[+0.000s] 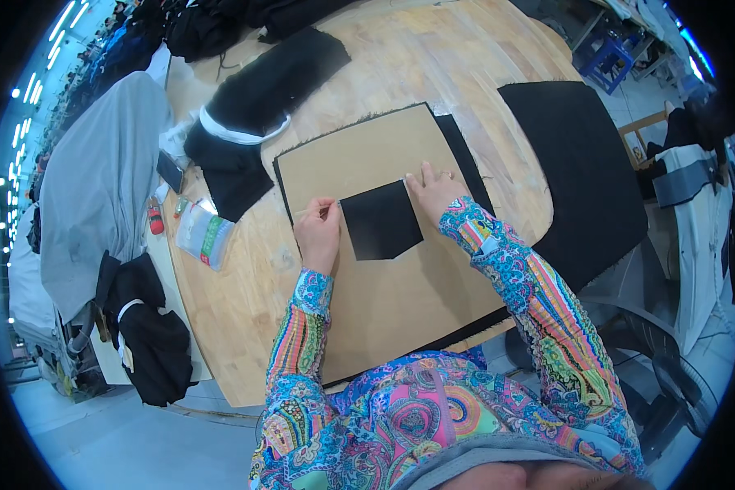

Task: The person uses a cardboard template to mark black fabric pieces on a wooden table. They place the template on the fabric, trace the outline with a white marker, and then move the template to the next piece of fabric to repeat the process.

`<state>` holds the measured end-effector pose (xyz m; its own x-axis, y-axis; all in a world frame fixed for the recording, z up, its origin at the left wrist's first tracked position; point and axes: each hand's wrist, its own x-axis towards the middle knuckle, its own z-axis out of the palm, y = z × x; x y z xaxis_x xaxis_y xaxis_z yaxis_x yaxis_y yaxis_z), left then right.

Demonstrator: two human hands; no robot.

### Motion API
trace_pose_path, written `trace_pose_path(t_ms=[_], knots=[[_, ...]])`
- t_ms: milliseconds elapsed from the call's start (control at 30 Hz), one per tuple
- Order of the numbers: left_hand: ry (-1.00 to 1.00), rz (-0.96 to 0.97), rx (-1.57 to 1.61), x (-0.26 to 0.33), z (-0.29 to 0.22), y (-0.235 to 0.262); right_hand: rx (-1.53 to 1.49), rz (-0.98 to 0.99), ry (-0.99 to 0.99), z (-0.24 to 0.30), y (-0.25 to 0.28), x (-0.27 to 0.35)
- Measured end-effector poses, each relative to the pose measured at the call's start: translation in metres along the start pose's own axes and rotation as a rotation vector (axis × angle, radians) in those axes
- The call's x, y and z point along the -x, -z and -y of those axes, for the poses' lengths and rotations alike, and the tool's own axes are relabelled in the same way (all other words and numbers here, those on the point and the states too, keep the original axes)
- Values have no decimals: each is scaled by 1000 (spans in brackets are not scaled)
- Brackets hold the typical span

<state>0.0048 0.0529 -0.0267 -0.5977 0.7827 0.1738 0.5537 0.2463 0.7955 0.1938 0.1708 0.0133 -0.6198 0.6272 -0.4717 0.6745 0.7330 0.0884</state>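
A tan card-like sheet [441, 294] lies flat over black fabric [465, 159], whose frayed edges show around it. Near the sheet's middle is a black pocket-shaped patch [384, 224] with a pointed lower edge; I cannot tell whether it is a cut-out or a piece on top. At its upper left corner, my left hand [318, 233] has thumb and forefinger pinched together; whatever is between them is too small to make out. By the upper right corner, my right hand [435, 192] rests with fingers spread on the sheet, holding nothing.
A large black fabric panel [580, 171] hangs over the table's right edge. To the left lie a black bundle tied with white cloth [261, 90], a clear plastic bag [204, 235], a phone [170, 171] and a small red object [155, 216]. Black garments [212, 28] are piled at the back.
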Motion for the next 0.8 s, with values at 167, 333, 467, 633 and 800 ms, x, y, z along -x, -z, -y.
trace_pose_path(t_ms=[167, 333, 467, 633, 800], knots=[[-26, 33, -143, -3, -4, -3, -2, 9, -11, -2, -5, -4], [-61, 114, -250, 9, -1, 4, -42, -5, -11, -1, -7, -5], [-34, 156, -222, 39, -4, 13, -66, -27, 1, -2, -10, -6], [-41, 207, -189, 71, -9, 23, -29, -23, -9, -2, -6, -3], [-79, 186, -187, 80, -13, 27, -17, -22, -3, -1, -4, -3]])
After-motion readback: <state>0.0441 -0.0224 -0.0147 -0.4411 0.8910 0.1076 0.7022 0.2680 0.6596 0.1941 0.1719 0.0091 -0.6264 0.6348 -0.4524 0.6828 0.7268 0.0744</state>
